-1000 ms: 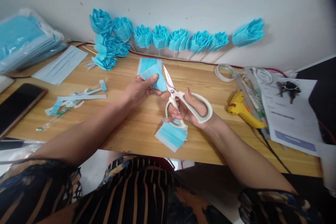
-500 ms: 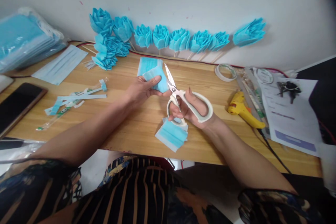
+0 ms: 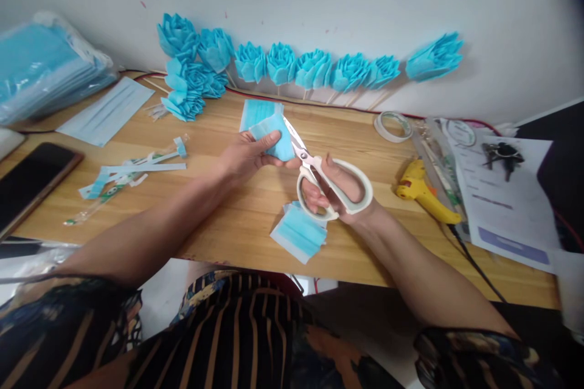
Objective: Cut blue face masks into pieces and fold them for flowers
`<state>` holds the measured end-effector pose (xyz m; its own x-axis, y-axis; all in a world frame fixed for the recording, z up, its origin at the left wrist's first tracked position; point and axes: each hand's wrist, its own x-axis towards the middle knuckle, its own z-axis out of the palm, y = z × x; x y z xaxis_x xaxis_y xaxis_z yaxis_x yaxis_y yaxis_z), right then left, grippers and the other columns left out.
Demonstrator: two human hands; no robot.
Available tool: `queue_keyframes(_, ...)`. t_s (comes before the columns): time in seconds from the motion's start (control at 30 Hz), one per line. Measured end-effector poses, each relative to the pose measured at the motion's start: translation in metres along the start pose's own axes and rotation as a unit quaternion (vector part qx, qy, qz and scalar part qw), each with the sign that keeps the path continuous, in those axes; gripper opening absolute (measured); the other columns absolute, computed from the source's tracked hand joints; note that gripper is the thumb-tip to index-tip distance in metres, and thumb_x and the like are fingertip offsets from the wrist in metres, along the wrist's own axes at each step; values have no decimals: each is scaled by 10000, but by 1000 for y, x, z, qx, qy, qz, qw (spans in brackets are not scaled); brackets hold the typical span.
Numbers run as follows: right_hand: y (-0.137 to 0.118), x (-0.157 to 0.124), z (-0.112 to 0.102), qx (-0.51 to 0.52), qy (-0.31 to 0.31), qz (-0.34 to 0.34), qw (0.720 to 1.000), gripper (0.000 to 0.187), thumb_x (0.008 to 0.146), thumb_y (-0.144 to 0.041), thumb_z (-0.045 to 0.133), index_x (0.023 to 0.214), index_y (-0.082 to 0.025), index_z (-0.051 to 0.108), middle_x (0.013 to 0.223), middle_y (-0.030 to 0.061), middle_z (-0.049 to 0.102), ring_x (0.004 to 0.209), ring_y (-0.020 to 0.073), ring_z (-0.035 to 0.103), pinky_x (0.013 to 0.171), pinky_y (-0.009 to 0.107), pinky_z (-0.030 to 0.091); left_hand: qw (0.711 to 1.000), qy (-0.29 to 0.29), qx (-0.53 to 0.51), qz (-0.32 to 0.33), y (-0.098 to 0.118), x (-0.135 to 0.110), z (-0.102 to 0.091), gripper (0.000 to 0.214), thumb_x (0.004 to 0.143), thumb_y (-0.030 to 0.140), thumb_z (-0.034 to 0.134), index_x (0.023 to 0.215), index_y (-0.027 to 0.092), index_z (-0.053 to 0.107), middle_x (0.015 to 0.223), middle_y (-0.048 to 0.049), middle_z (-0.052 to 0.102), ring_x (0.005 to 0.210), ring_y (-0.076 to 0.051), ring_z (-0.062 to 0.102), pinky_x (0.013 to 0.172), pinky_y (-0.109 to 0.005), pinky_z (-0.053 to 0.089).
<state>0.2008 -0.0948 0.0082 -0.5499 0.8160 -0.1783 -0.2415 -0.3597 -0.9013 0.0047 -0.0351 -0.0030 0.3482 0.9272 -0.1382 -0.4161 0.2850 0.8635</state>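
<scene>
My left hand pinches a small piece of light-blue mask fabric between thumb and fingers. My right hand has its thumb and fingers through the white handles of a pair of scissors. The blades reach up along the right edge of the held fabric; the handles are close together. Behind the left hand lies a pleated blue mask piece, partly covered by the held one. Below the scissors is a small stack of cut blue pieces.
Several blue fabric flowers on sticks lean along the wall. On the left are a bag of masks, a flat mask sheet, cut strips and a phone. Right: a tape roll, yellow glue gun, keys and paper.
The scissors have closed further, their lower handle swinging right toward the other one. The blades now run along the fabric's right edge. My left hand has barely moved.
</scene>
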Motion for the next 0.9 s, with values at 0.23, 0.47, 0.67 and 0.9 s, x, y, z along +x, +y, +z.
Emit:
queue_keyframes(0.23,-1,0,1,5,10,1,1000,591,850,-709,658,1061,-160,706,529,-78,463,380,50,346,388,213,372,1000,5,-9,-2,0,0,1,228,800,268,856,813,108,695,729,-34,756,569,-125,710,523,-189,600)
queue_keyframes(0.47,4,1,-3,15,4,-1,1000,547,862,-665,679,1081,-164,708,539,-85,484,377,44,358,392,196,396,1000,15,-6,-14,1,0,0,216,819,266,841,850,108,697,723,-30,753,581,-137,724,543,-205,617)
queue_keyframes(0.67,-1,1,0,-1,-34,-17,999,625,896,-729,579,1149,-165,672,624,-62,536,492,74,455,607,279,579,1000,19,-13,-10,3,1,-1,239,860,325,802,832,117,689,722,-25,754,574,-130,718,560,-208,622)
queue_keyframes(0.9,-4,0,0,-24,-70,-10,997,697,913,-778,482,1282,-195,580,637,-61,534,549,104,467,707,329,594,1000,26,-11,-14,2,3,-4,244,873,338,790,913,111,712,760,-43,770,647,-146,753,633,-216,646)
